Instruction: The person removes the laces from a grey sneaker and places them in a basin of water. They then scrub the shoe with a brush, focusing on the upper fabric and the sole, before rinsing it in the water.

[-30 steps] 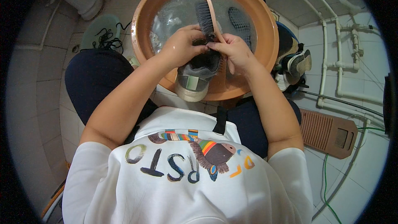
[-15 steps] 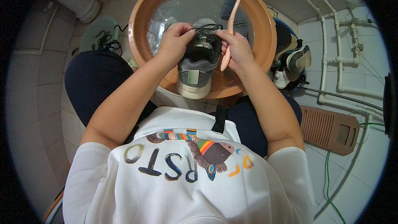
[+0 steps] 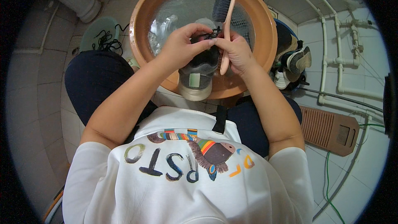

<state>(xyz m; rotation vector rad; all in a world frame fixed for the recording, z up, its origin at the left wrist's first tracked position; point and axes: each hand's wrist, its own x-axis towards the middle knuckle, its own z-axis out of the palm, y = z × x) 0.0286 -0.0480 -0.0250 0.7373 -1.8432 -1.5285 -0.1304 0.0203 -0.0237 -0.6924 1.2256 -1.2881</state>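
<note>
A dark grey sneaker (image 3: pixel 198 67) with a white sole and a pale green heel patch rests at the near rim of an orange-brown basin (image 3: pixel 139 25), its heel toward me. Over its opening, my left hand (image 3: pixel 184 47) is closed at the black shoelace (image 3: pixel 215 33), thumb tip meeting my right thumb; the exact pinch is partly hidden. My right hand (image 3: pixel 236 52) grips a scrub brush (image 3: pixel 226 18) with a pale pink handle and dark bristles, held upright, bristles pointing left. Its thumb and fingertips also press together by the lace.
Cloudy water (image 3: pixel 178 6) fills the basin. To the left stands a pale green bowl (image 3: pixel 93 31) with black laces (image 3: pixel 107 43). At the right, several shoes (image 3: pixel 296 64) are piled beside white pipes (image 3: pixel 340 62); a brown ribbed washboard (image 3: pixel 327 128) lies on the tiles.
Both hands have come together over the shoe's opening, the left moving right. The stretched lace loops are now bunched between them. The brush has tipped more upright, and the shoe has shifted slightly.
</note>
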